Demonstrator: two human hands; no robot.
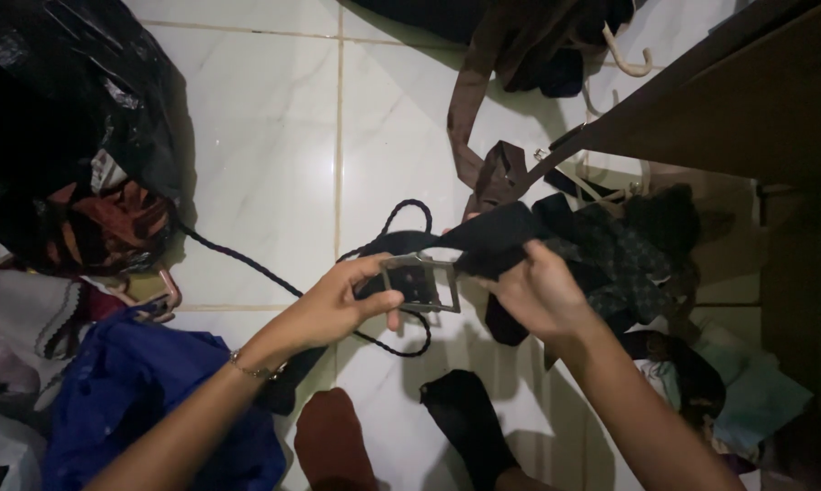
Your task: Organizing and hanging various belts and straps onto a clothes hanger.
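My left hand (342, 302) grips a square metal belt buckle (420, 283) over the white tiled floor. A wide black belt strap (483, 238) runs from the buckle to the right, and my right hand (540, 293) pinches that strap just past the buckle. A thin bracelet sits on my left wrist. A dark braided cord (247, 262) trails from under the buckle toward the left and loops behind the strap.
A black plastic bag (74, 100) and striped cloth lie at the left, blue fabric (147, 400) at lower left. A brown strap (470, 109) and dark clothes lie at the top. A wooden furniture edge (729, 100) fills the upper right, with patterned clothes (629, 255) below it.
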